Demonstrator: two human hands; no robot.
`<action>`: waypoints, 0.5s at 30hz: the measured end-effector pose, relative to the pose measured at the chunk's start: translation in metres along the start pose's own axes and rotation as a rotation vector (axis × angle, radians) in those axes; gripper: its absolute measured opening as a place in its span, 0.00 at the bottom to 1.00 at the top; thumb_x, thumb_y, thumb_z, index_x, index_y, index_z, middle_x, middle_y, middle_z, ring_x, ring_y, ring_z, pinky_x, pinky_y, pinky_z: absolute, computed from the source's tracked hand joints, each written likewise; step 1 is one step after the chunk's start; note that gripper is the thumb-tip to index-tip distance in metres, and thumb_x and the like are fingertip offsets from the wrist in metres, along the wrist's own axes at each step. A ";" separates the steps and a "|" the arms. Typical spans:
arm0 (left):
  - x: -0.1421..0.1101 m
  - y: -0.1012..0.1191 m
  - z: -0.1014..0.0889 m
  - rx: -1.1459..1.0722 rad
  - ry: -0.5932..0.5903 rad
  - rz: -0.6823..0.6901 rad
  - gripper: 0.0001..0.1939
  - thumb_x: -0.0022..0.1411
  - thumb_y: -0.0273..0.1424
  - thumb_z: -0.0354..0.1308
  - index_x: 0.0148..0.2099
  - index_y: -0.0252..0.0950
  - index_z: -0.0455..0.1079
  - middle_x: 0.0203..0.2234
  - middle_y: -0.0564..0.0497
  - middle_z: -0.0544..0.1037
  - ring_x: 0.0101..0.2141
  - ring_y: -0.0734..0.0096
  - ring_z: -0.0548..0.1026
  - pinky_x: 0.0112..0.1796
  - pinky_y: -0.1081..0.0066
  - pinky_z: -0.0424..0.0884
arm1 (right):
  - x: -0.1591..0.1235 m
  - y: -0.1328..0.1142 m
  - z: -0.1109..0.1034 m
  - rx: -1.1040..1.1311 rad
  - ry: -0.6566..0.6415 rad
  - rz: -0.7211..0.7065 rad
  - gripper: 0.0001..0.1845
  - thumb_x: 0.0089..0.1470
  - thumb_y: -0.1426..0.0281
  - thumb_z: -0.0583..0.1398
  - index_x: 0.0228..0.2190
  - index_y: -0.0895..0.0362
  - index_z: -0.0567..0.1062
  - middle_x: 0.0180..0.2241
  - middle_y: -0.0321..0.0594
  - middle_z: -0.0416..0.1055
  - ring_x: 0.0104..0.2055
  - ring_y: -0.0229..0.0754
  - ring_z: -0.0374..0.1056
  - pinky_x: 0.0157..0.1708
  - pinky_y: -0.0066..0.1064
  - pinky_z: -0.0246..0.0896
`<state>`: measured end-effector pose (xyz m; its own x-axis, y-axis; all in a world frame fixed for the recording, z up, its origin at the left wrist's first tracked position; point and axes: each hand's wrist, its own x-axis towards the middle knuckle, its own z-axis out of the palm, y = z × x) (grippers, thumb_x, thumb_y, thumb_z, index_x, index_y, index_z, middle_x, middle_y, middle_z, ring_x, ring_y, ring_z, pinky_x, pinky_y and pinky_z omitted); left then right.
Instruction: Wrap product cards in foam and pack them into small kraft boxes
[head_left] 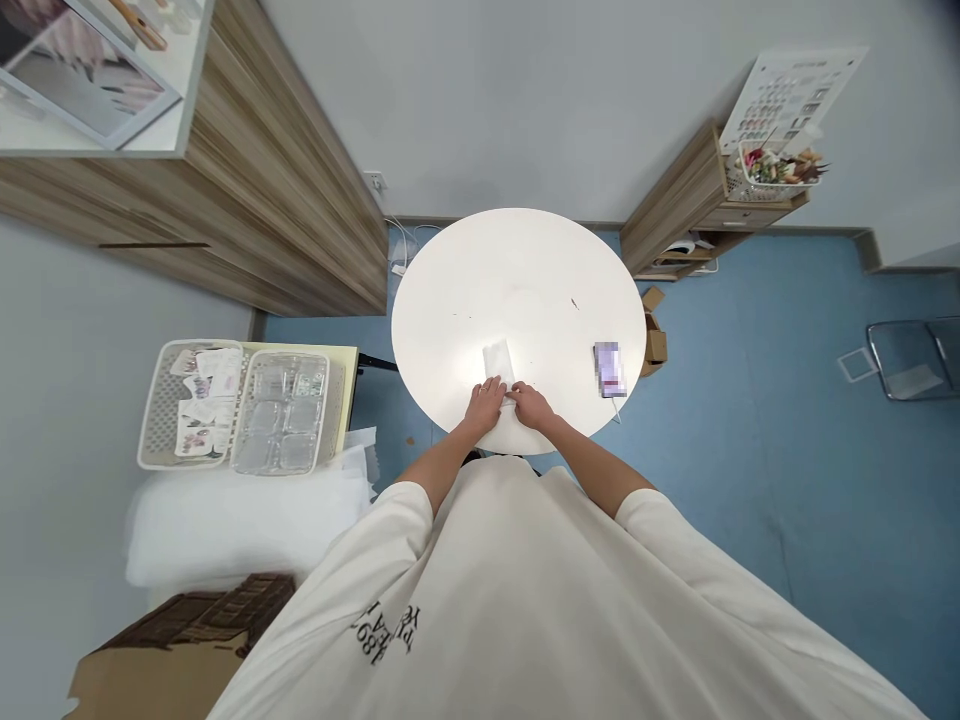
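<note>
Blue floor [750, 400] and pale grey walls surround a round white bench [450, 270], which stands before the person. Near its closest edge, the left hand [486, 402] lies over the lower part of a thin white piece [497, 358], fingers pointing forward. Just beside it, the right hand [531, 405] has its fingers partly curled, the fingertips reaching in at the piece's right side. Whether either hand pinches the piece or only presses on it, I cannot tell. The piece lies on the bench, its far end showing beyond the fingers.

Well to the right of the hands, near the rim, lies a device with a blurred purple face [610, 370], a white cable [617, 410] running from its near end. A small dark mark [574, 303] shows farther back on the bench top.

Past the right rim, a cardboard box [654, 347] stands on the floor, and behind it a wooden cabinet [671, 195] carries a basket of flowers [784, 168]. On the left side, a basket of printed cards [202, 405] sits beside another with clear containers [281, 412], and a tall wood-grain cabinet [300, 190] rises behind.
</note>
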<state>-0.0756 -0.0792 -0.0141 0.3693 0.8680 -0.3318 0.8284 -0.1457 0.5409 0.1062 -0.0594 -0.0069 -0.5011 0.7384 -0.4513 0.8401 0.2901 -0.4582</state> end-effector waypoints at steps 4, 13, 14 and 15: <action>0.010 -0.002 -0.003 0.014 -0.001 0.018 0.30 0.58 0.16 0.52 0.61 0.38 0.60 0.68 0.37 0.59 0.68 0.52 0.53 0.64 0.53 0.47 | 0.001 -0.004 -0.002 0.014 -0.029 0.040 0.32 0.56 0.81 0.54 0.61 0.53 0.69 0.61 0.47 0.60 0.53 0.48 0.66 0.51 0.37 0.64; -0.001 -0.001 -0.014 -0.030 -0.082 -0.017 0.29 0.53 0.27 0.62 0.58 0.39 0.62 0.53 0.40 0.73 0.59 0.48 0.67 0.61 0.52 0.48 | -0.014 -0.011 0.005 -0.105 0.040 -0.015 0.26 0.55 0.78 0.59 0.55 0.55 0.68 0.54 0.49 0.63 0.51 0.51 0.63 0.49 0.40 0.61; -0.004 0.000 -0.014 -0.029 -0.093 -0.023 0.29 0.53 0.29 0.62 0.58 0.39 0.62 0.52 0.41 0.74 0.58 0.48 0.67 0.61 0.52 0.49 | -0.016 -0.011 0.006 -0.123 0.043 -0.027 0.24 0.56 0.77 0.58 0.55 0.55 0.69 0.53 0.48 0.64 0.50 0.51 0.63 0.48 0.39 0.61; -0.007 -0.001 -0.015 -0.027 -0.105 -0.027 0.28 0.54 0.30 0.62 0.57 0.39 0.63 0.51 0.41 0.75 0.58 0.48 0.68 0.60 0.52 0.50 | -0.017 -0.012 0.006 -0.134 0.039 -0.040 0.22 0.58 0.77 0.58 0.54 0.54 0.69 0.52 0.48 0.64 0.49 0.50 0.64 0.48 0.39 0.60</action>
<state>-0.0848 -0.0777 -0.0007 0.3902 0.8169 -0.4247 0.8276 -0.1091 0.5505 0.1031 -0.0793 0.0017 -0.5288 0.7469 -0.4032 0.8409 0.3966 -0.3682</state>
